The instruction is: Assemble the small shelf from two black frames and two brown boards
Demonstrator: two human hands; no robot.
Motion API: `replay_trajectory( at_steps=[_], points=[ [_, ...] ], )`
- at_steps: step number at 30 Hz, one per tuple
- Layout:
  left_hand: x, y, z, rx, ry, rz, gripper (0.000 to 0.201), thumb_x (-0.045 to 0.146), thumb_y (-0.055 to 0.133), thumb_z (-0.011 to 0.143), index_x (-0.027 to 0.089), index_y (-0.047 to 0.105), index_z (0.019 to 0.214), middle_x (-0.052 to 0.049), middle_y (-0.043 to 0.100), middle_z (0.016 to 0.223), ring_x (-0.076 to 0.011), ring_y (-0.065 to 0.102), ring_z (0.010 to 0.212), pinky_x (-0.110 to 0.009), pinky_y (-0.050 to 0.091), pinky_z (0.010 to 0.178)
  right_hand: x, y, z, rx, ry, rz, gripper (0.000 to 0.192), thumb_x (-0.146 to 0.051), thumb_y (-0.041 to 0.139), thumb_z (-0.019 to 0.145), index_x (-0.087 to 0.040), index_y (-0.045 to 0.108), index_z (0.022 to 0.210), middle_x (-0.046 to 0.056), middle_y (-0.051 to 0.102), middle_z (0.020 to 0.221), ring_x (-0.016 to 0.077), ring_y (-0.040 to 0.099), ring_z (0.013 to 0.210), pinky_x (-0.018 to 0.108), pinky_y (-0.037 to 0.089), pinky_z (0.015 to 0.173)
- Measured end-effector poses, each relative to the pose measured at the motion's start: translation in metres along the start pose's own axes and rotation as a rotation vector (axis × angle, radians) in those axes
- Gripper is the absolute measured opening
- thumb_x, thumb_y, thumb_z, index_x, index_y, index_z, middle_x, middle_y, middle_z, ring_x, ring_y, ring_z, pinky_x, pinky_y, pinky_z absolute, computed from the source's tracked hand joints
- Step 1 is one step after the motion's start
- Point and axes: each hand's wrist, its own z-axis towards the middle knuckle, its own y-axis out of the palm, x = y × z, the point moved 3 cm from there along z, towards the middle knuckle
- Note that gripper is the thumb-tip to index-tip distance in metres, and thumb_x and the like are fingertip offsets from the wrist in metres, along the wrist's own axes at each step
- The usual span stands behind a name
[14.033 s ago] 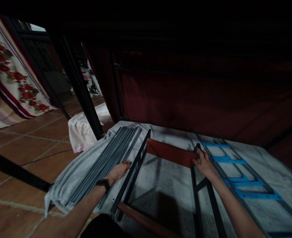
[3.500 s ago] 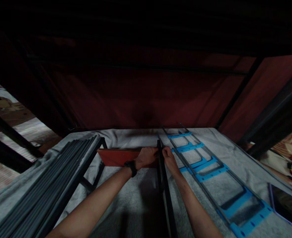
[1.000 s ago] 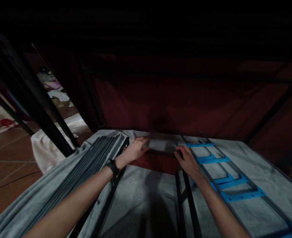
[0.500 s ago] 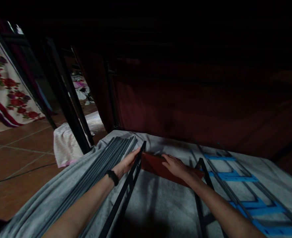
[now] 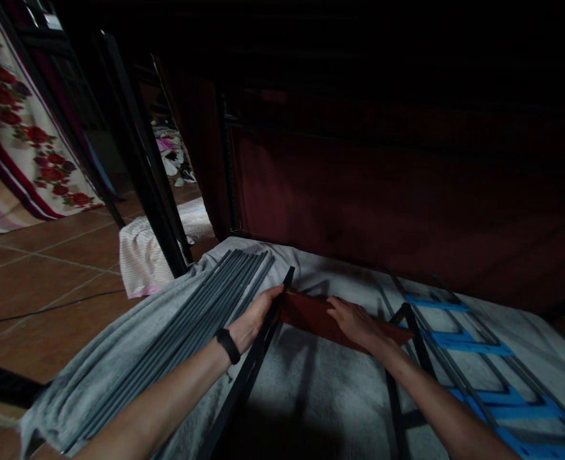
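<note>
My left hand (image 5: 259,313), with a dark band at its wrist, closes around the left side of a black metal frame (image 5: 248,377) near its top end. A reddish-brown board (image 5: 311,318) spans between this side and the frame's right side. My right hand (image 5: 354,321) grips the board's upper edge near the middle, fingers bent over it. The palm side of that hand is hidden. Frame and board stand over a grey blanket (image 5: 287,377).
Left of the frame lies a bundle of grey metal rods (image 5: 206,313). To the right are rods with blue crosspieces (image 5: 486,345). A dark red cloth (image 5: 359,191) hangs behind, and black posts (image 5: 153,172) rise at the left. A flowered cloth (image 5: 38,140) hangs beyond them.
The whole view has shifted slightly, so things appear a little further right and higher. Both hands keep their places on the frame and the board.
</note>
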Motion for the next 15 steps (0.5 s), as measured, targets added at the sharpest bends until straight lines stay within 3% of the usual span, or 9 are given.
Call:
replay_trajectory(
  at_steps=[7,15],
  points=[
    [-0.015,-0.002,-0.012,-0.001,-0.035,-0.064,0.037,0.049,0.050,0.089,0.016,0.067,0.093,-0.009,0.072,0.070,-0.0230,0.070,0.065,-0.034,0.057,0.064,-0.003,0.005,-0.008,0.007,-0.011,0.007,0.028,-0.026,0.039,0.099,-0.023,0.059,0.119,0.008,0.070,0.117,0.0235,0.066,0.104,0.031,0.041,0.081],
    [-0.006,0.004,-0.020,0.049,0.064,0.042,0.039,0.052,0.050,0.089,0.017,0.064,0.095,-0.007,0.071,0.069,-0.0220,0.069,0.063,-0.033,0.056,0.060,-0.003,0.009,-0.006,0.015,0.032,-0.029,0.025,-0.027,0.039,0.099,-0.026,0.058,0.116,0.005,0.071,0.114,0.0226,0.066,0.104,0.031,0.041,0.080]
  ],
)
